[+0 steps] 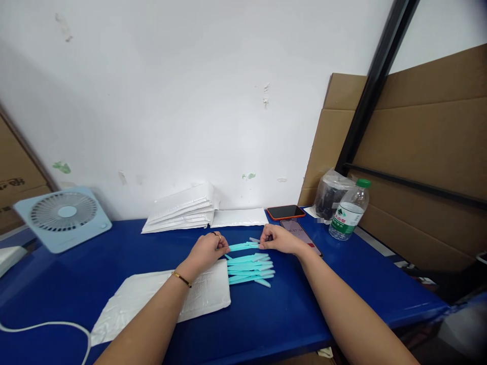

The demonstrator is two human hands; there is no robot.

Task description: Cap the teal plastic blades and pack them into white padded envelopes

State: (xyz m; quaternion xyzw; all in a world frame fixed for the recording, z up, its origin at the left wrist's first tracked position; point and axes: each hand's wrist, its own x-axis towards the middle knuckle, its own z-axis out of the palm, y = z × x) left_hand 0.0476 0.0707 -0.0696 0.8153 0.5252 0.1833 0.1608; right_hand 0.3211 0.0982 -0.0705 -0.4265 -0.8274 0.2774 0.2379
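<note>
So, far left on my blue table (297, 304) there's a light-blue fan (63, 212), with a white cable (49, 323) curling along the near side. Next comes a white padded mailer (207, 291) lying flat under my left forearm, and beyond it, by the wall, a stack of padded mailers (180, 208) plus one flat white packet (239, 217).

My left hand (209, 249) has thumb and finger pinched on the left end of a thin turquoise piece (243, 247), maybe more than one, can't tell. Looks like eyebrow razors to me, tbh. Just nearer, by the mailer's right edge, is a bunch of turquoise razors (249, 268), pale ends pointing right, a few crossed. My right hand (277, 238) is curled at the pale end of the held piece, seemingly pinching it.

I'd call this step lining up a piece with both hands. Next move calls for a light grip and even ends, imo, without snagging the bunch.

Right of that: an orange-cased phone (285, 211), a lit phone (299, 232) and a green-capped bottle (348, 215).
</note>
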